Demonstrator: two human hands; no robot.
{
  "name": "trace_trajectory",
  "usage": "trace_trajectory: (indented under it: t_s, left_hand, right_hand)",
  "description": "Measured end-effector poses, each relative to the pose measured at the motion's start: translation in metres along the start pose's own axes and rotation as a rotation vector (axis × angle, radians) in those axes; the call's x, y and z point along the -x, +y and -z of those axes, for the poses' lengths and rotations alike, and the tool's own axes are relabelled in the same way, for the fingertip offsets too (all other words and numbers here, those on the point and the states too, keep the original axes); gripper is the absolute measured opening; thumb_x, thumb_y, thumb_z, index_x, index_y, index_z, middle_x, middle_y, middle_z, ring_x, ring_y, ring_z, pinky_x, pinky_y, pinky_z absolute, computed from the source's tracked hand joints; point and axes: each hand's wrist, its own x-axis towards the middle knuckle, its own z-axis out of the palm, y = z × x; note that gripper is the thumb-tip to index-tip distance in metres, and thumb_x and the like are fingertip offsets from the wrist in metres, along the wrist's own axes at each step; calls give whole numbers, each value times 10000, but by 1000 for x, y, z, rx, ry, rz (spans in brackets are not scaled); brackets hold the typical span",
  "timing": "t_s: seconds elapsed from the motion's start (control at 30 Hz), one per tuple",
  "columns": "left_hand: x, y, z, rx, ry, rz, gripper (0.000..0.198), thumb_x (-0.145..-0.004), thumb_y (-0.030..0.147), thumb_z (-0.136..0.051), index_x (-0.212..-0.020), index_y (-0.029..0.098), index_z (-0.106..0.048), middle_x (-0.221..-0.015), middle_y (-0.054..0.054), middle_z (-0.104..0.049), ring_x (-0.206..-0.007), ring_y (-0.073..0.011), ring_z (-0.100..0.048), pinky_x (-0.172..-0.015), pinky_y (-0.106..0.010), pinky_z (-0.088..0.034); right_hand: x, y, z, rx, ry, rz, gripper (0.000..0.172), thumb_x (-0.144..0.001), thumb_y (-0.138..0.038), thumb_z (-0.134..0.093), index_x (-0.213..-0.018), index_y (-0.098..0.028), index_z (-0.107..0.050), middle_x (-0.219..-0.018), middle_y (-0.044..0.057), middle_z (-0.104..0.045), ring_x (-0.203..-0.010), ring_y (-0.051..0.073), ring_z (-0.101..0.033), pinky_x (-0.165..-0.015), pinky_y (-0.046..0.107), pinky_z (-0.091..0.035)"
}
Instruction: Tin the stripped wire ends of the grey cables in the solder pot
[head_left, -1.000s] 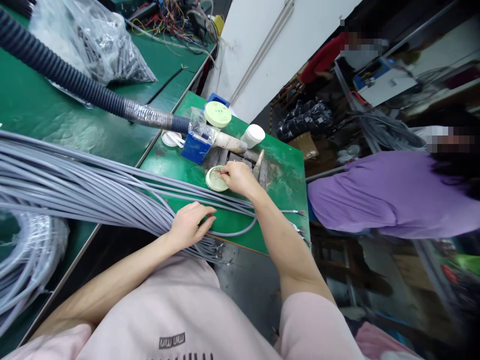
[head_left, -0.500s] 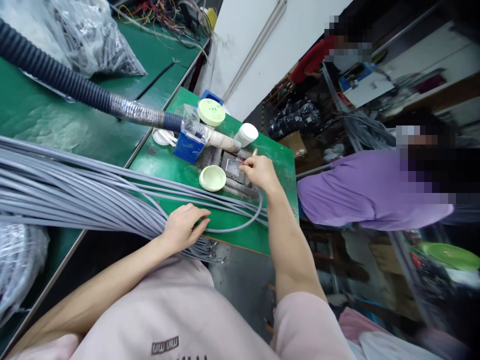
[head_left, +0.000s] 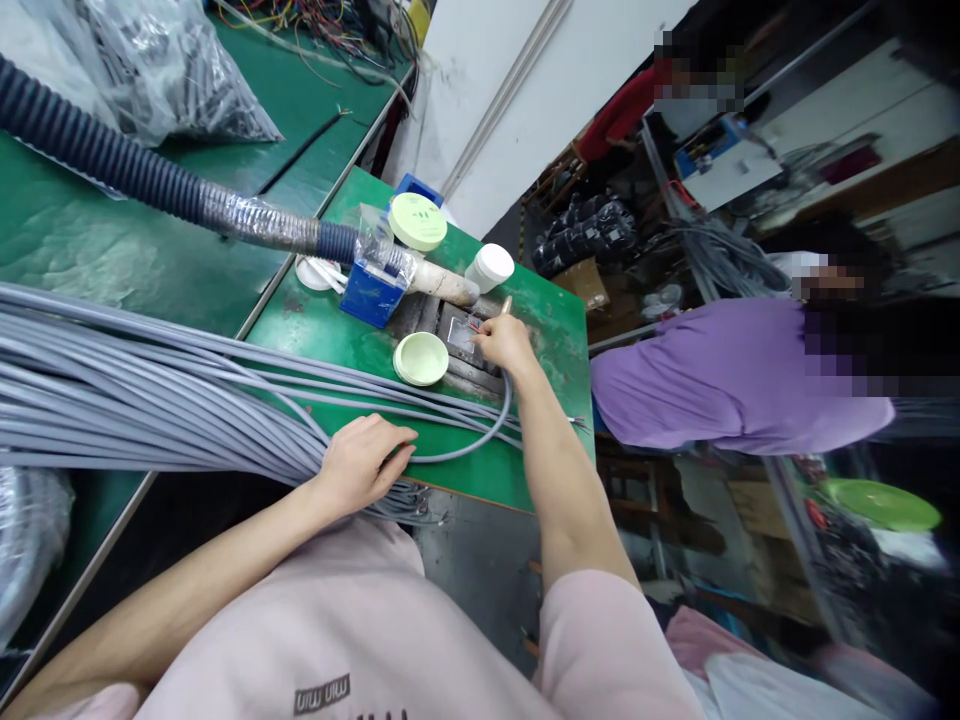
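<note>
My right hand (head_left: 506, 342) pinches the end of a grey cable (head_left: 491, 437), its thin coloured wires (head_left: 475, 328) fanned out over a solder pot (head_left: 460, 337) with a shiny square surface. From that hand the cable loops down and back towards my left hand (head_left: 366, 462). My left hand lies at the table's front edge with its fingers curled over grey cables, thumb and forefinger a little apart; its other fingers are hidden. Cable ends (head_left: 420, 497) stick out below it. Close to the pot sit a pale green open tub (head_left: 421, 360) and a white jar (head_left: 491, 268).
A ribbed hose (head_left: 135, 170) crosses from the left to a nozzle (head_left: 446, 283) beside the pot, past a blue block (head_left: 373, 293). A thick cable bundle (head_left: 150, 400) covers the left side. A person in purple (head_left: 697, 375) is at the right.
My right hand has shifted slightly left and down with the cable end, over the pot. The cable loop has moved slightly left with it. My left hand stays on the cables.
</note>
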Motion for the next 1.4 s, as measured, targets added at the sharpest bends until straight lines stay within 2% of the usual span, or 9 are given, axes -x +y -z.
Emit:
trace_trajectory:
  t_s: [0.17,0.3,0.53,0.7,0.8,1.0,1.1,1.23,1.4]
  left_hand:
    - [0,0,0,3,-2,8,165,-885,234,-523,-985,197,-649,-817,-62,-710,-725,-171,-604,-688,-297,-455]
    - [0,0,2,19,-2,30,171,-889,237,-519,-981,192,-656,-836,-69,-715,-743,-174,-607,-703,-306,-462]
    - [-17,0,4,-115,-168,-23,236,-913,260,-488,-1072,178,-643,-1032,-100,-692,-939,-235,-571,-784,-371,-432]
    - [-40,4,-6,-468,-246,-63,266,-900,283,-500,-1094,163,-636,-1052,-123,-663,-937,-288,-546,-708,-393,-392]
    - [-53,6,-16,-588,-301,-92,220,-870,310,-545,-976,154,-656,-944,-137,-639,-905,-306,-546,-686,-397,-382]
    - [-60,26,-14,-476,-378,-33,155,-890,259,-494,-869,143,-595,-824,-115,-641,-791,-262,-602,-646,-339,-393]
    - [-53,46,3,-305,-448,98,199,-931,320,-431,-980,188,-571,-826,-49,-675,-728,-215,-634,-600,-293,-399]
    - [-45,62,20,-175,-538,133,294,-963,357,-351,-1103,232,-577,-1071,-33,-695,-895,-215,-666,-725,-311,-468]
    - [-34,56,16,-138,-662,137,344,-968,316,-334,-1133,210,-616,-1092,-69,-697,-976,-249,-649,-819,-376,-487]
  right_hand:
    - [3,0,5,-39,2,7,176,-798,-227,-596,-798,-126,-740,-703,87,-706,-784,212,-678,-738,269,-455]
    - [41,18,30,-461,79,0,242,-811,-311,-575,-696,-127,-682,-559,22,-620,-522,154,-625,-543,242,-458]
    - [224,87,42,-1209,312,-239,351,-736,-541,-651,-731,-190,-674,-500,5,-589,-369,137,-547,-377,255,-429]
    - [320,128,-24,-849,-79,-621,400,-694,-581,-664,-548,-210,-625,-493,51,-637,-403,200,-600,-397,309,-473]
    - [334,111,-54,-935,-233,-586,387,-745,-562,-632,-625,-195,-648,-533,27,-641,-418,163,-599,-422,275,-469]
    - [282,15,-72,-1855,-534,-188,556,-741,-494,-681,-1176,-176,-544,-900,71,-712,-502,134,-643,-402,234,-476]
    - [244,1,-67,-2111,-307,-187,478,-777,-422,-656,-1186,-231,-497,-1026,57,-700,-560,117,-649,-386,203,-463]
    - [213,32,-45,-2301,219,-330,128,-853,-304,-565,-935,-206,-567,-881,3,-710,-490,45,-546,-371,137,-385]
    - [219,71,-27,-1954,855,-381,132,-833,-327,-590,-880,-206,-564,-646,-45,-667,-380,54,-472,-372,170,-368]
